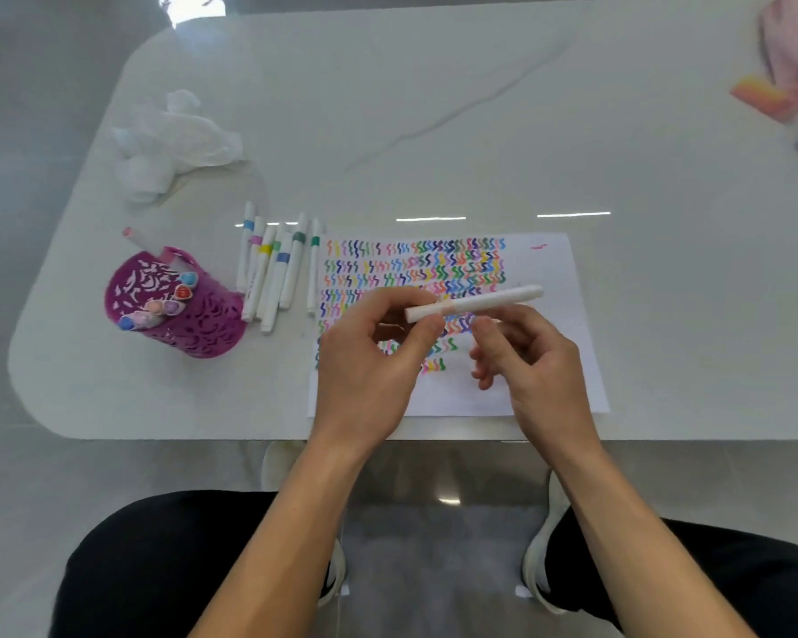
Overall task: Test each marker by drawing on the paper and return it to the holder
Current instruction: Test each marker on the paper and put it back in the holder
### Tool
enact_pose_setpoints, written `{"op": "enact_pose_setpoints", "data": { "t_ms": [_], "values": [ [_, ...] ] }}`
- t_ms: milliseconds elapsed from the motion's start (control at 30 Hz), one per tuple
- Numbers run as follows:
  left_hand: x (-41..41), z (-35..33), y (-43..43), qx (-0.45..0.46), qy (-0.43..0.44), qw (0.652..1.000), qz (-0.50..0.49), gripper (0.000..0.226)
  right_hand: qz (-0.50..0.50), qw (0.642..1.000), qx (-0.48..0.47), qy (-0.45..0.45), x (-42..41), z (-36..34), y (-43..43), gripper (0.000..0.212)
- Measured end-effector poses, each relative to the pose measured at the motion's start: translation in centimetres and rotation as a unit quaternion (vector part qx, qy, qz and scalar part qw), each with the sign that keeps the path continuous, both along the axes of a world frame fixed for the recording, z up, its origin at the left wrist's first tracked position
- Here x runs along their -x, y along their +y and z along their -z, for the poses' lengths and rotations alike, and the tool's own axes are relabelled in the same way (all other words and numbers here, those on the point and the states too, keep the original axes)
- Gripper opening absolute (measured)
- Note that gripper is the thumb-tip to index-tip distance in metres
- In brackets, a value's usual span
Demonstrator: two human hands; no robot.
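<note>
The left hand (369, 356) pinches a white marker (480, 302) by its left end above the paper (553, 269). The right hand (535, 361), loosely curled, holds nothing just beside it. The purple holder (176, 315) stands at the left of the bench (434, 131).

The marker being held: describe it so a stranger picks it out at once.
On the white table, find the paper filled with coloured squiggles. Over it the left hand pinches one white marker, held crosswise. It alone is off the table; the others lie beside the paper or stand in the purple holder.
</note>
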State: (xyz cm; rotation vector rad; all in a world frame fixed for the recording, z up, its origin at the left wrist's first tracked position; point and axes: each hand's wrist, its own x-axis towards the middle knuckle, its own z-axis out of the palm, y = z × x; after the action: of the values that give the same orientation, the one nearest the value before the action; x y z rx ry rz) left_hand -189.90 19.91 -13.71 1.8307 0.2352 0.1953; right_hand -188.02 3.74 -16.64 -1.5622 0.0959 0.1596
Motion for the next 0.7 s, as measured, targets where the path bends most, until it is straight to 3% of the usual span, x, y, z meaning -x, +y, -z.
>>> {"op": "enact_pose_setpoints", "data": {
  "t_ms": [133,233,500,600,700],
  "values": [
    [0.6,-0.8,1.7,-0.004,-0.047,0.996,-0.076,0.012,0.013,1.000,0.011,-0.015,-0.1,0.7,0.0,0.016],
    [0.9,-1.6,3.2,-0.089,-0.119,0.982,-0.121,0.011,0.017,0.999,0.032,-0.019,-0.1,1.4,-0.1,0.008],
    [1.7,-3.3,7.5,-0.284,-0.269,0.884,-0.257,0.019,0.017,0.997,0.066,-0.029,0.0,2.4,0.3,0.011],
    [1.9,-3.6,9.0,-0.322,-0.277,0.857,-0.292,0.023,0.019,0.997,0.076,-0.029,0.0,2.5,0.3,0.012],
    [2.0,-3.4,10.0,-0.327,-0.257,0.852,-0.319,0.025,0.023,0.996,0.077,-0.028,0.1,2.5,0.3,0.012]
  ]
}}
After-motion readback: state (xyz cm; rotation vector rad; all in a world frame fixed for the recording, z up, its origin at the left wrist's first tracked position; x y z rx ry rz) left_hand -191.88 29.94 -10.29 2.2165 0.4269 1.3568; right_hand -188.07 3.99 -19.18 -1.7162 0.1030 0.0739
